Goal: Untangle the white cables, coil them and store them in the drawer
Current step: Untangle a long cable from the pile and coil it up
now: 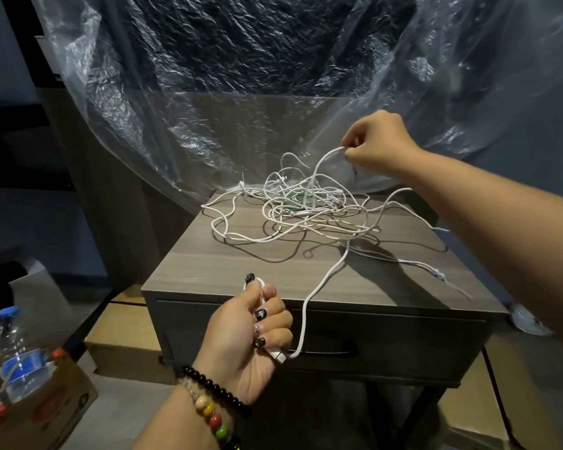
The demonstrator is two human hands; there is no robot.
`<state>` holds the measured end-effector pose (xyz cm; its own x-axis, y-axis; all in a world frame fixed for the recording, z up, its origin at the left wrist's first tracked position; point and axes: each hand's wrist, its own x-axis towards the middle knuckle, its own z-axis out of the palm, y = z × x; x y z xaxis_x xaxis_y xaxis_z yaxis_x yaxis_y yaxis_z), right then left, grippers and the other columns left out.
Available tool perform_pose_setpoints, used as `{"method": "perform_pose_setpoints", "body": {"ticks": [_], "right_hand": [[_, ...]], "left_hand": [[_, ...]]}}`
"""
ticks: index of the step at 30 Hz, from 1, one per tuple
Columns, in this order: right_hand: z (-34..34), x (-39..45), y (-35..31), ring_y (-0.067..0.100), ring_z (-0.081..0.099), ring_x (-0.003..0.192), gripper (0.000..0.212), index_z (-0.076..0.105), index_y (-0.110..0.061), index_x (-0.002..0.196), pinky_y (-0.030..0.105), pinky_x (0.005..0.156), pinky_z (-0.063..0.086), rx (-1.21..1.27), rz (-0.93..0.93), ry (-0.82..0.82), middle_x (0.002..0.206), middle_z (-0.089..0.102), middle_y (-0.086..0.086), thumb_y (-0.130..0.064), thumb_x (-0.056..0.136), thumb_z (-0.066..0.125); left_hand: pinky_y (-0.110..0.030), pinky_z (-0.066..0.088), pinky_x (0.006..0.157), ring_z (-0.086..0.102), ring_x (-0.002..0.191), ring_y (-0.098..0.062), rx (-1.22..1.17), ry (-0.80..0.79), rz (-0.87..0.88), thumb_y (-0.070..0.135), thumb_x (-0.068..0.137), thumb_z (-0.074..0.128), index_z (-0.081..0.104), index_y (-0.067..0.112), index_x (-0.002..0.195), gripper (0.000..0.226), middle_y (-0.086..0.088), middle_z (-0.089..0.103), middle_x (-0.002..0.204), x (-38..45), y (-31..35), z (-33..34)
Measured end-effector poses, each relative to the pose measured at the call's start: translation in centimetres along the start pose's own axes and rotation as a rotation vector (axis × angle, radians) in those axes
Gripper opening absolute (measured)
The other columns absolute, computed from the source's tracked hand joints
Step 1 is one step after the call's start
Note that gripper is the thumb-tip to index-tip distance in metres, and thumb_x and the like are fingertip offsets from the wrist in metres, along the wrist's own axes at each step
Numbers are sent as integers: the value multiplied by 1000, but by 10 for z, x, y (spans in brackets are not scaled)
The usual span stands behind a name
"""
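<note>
Left hand: left hand point(247, 332) at 6 o'clock in the head view, palm up, fingers curled round the plug end of a thick white cable point(309, 297); dark painted nails, bead bracelets point(213, 404) on the wrist.
Right hand: right hand point(376, 141) at 1 o'clock, raised above the table top, thumb and fingertips pinching a strand of the same thick cable and holding it lifted.
Thick cable run: from the left fist it loops down in front of the drawer, climbs over the table's front edge, crosses the top and rises out of the pile to the right hand.
Tangle: white cables point(299, 206) lie in one loose knot on the far half of the nightstand point(208, 271), at 12 o'clock from the left hand; a green wire point(298, 199) sits in the middle of the knot; thin strands trail off toward 3 o'clock.
Drawer: drawer point(387, 339) in the nightstand front, closed, dark handle point(325, 352) just right of the left hand.
Backdrop: clear plastic sheeting point(241, 76) hangs behind the nightstand.
Floor, 8 o'clock: water bottle point(20, 355) standing on a cardboard box point(46, 414).
</note>
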<state>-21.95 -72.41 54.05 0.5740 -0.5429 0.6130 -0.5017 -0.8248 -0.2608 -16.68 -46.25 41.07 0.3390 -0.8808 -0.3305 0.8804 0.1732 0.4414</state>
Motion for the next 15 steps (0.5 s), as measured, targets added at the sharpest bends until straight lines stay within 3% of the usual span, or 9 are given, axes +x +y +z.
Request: {"method": "perform_pose_setpoints", "body": {"ticks": [4, 7, 12, 15], "right_hand": [[28, 16, 15, 20, 65, 90, 21, 77, -7, 89, 25, 79, 51, -6, 190, -74, 91, 73, 11, -3, 76, 61], [63, 21, 25, 25, 67, 86, 16, 76, -6, 87, 32, 81, 57, -30, 309, -133, 90, 72, 14, -8, 76, 66], [102, 10, 33, 29, 65, 90, 19, 74, -2, 93, 38, 84, 57, -51, 335, -241, 96, 70, 17, -3, 77, 63], [97, -1, 30, 26, 64, 97, 26, 73, -8, 103, 31, 89, 52, 56, 340, -158, 103, 69, 13, -3, 79, 63]], "left_hand": [[-14, 16, 29, 23, 32, -5, 1, 6, 9, 34, 102, 35, 46, 11, 70, 41, 4, 26, 51, 6, 1, 3], [-15, 15, 30, 22, 33, -5, 39, 1, 12, 34, 102, 36, 46, 12, 70, 40, 4, 26, 52, 12, 0, 5], [-16, 13, 32, 21, 33, -5, 80, -15, 15, 34, 101, 36, 45, 13, 71, 38, 4, 26, 52, 19, 2, 5], [-15, 12, 32, 20, 33, -5, 99, -18, 25, 35, 101, 36, 45, 13, 71, 38, 4, 25, 51, 18, 4, 6]]}}
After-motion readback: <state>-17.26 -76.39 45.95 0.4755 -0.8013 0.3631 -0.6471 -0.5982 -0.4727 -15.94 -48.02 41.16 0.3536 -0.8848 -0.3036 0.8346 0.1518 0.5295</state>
